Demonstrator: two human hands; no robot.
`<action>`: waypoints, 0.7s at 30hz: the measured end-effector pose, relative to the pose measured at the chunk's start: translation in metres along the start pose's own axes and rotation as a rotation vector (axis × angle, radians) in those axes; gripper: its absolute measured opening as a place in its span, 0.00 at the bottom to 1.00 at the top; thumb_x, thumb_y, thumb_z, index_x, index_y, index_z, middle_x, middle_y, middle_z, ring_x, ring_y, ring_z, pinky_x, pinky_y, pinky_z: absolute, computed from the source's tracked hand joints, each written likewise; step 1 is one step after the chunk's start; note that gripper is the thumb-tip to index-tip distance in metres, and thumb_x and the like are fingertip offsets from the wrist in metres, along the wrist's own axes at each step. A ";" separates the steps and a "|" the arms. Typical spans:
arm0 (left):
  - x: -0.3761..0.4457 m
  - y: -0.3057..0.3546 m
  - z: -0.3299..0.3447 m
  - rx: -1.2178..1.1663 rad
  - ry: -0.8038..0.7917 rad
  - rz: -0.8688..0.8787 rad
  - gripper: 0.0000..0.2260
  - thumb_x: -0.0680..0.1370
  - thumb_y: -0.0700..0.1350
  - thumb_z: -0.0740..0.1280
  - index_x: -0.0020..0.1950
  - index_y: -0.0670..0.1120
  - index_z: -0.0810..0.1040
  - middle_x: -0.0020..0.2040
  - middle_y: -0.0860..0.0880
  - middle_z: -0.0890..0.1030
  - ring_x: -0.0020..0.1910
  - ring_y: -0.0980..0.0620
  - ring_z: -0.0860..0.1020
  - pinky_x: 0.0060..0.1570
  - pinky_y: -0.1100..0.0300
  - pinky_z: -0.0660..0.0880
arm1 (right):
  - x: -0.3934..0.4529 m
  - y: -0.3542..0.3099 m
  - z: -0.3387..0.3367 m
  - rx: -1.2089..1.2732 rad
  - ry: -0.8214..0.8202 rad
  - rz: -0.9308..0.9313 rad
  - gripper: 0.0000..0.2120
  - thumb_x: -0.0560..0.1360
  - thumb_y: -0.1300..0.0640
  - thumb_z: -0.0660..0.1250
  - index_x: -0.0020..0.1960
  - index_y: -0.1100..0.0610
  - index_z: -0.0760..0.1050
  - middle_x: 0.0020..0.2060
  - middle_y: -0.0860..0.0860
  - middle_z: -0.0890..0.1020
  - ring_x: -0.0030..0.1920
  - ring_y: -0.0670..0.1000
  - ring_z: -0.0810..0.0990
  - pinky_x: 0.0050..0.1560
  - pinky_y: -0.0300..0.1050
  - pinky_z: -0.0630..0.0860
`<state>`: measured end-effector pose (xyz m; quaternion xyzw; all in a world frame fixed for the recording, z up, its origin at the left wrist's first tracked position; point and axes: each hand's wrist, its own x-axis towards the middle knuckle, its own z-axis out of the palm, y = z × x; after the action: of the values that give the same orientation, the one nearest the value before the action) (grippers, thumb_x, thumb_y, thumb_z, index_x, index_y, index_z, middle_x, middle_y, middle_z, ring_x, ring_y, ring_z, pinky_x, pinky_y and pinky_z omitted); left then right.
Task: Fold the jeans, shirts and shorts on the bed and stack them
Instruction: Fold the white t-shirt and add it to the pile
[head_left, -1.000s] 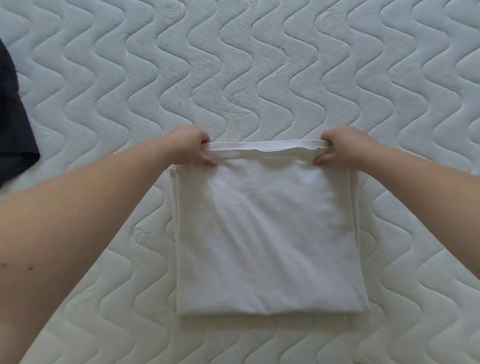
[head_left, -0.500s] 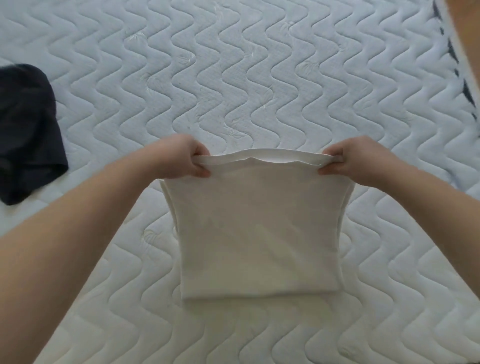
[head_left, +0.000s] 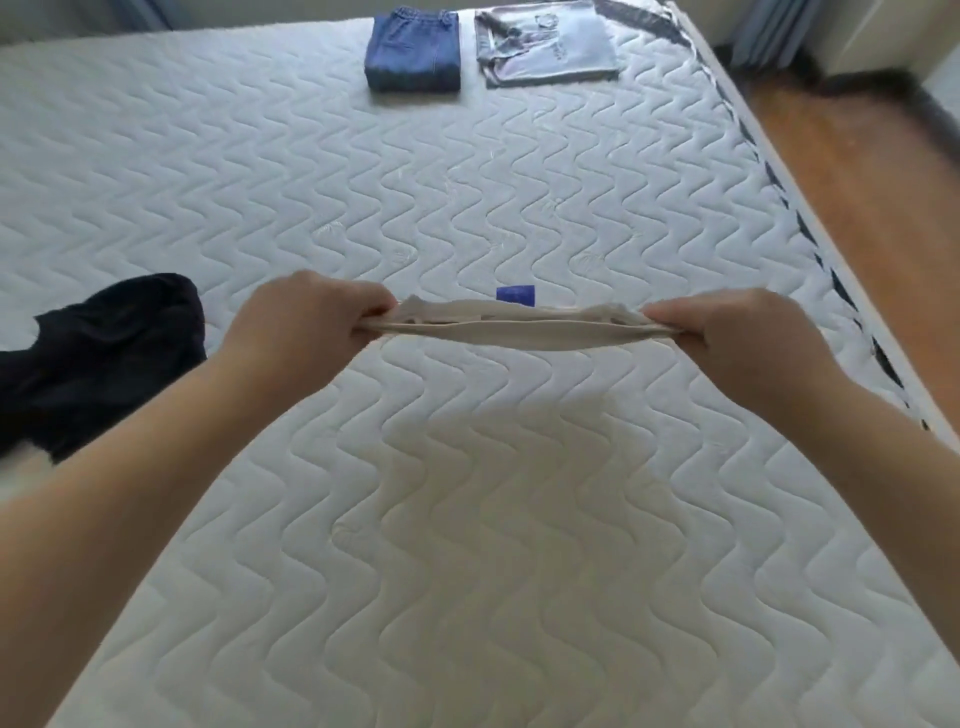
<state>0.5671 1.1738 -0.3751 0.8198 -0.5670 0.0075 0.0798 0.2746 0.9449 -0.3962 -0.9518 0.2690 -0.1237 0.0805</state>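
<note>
**White shirt held up over the bed**

I see the big bed (head_left: 519, 545), white and bumpy with wavy lines. A dark garment (head_left: 98, 358) lies crumpled at the left. Far off sit folded blue jeans (head_left: 413, 49) beside a folded grey shirt (head_left: 548, 49). Both arms reach forward. My left hand (head_left: 306, 325) and right hand (head_left: 727, 338) each pinch one end of the folded white shirt (head_left: 511, 327), held flat above the bed. A small blue tag (head_left: 515, 294) peeks behind it.

White quilted mattress (head_left: 519, 182) w/ wavy stitching; wood floor (head_left: 857, 171) at right, daylight.
</note>
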 end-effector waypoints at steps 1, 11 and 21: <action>-0.010 0.002 0.016 0.001 0.049 0.005 0.06 0.75 0.41 0.70 0.48 0.50 0.82 0.29 0.48 0.74 0.28 0.44 0.70 0.30 0.59 0.61 | -0.011 -0.001 0.014 0.005 0.048 -0.024 0.13 0.74 0.65 0.70 0.55 0.54 0.84 0.46 0.56 0.86 0.43 0.62 0.84 0.41 0.54 0.81; -0.169 0.049 0.258 -0.121 -0.136 -0.084 0.21 0.68 0.27 0.69 0.59 0.40 0.82 0.55 0.39 0.83 0.54 0.38 0.82 0.53 0.44 0.78 | -0.174 0.007 0.215 -0.032 -0.390 0.160 0.25 0.71 0.71 0.67 0.67 0.57 0.76 0.66 0.55 0.78 0.68 0.57 0.75 0.68 0.51 0.67; -0.232 0.068 0.301 -0.192 -0.331 -0.300 0.29 0.77 0.54 0.52 0.77 0.46 0.66 0.78 0.44 0.63 0.75 0.44 0.64 0.71 0.46 0.59 | -0.241 -0.006 0.246 0.154 -0.291 0.499 0.24 0.75 0.66 0.62 0.71 0.63 0.70 0.70 0.61 0.71 0.70 0.62 0.69 0.69 0.57 0.65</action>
<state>0.3976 1.3237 -0.6880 0.8735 -0.4424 -0.1929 0.0635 0.1476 1.0992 -0.6763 -0.8551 0.4700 0.0177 0.2183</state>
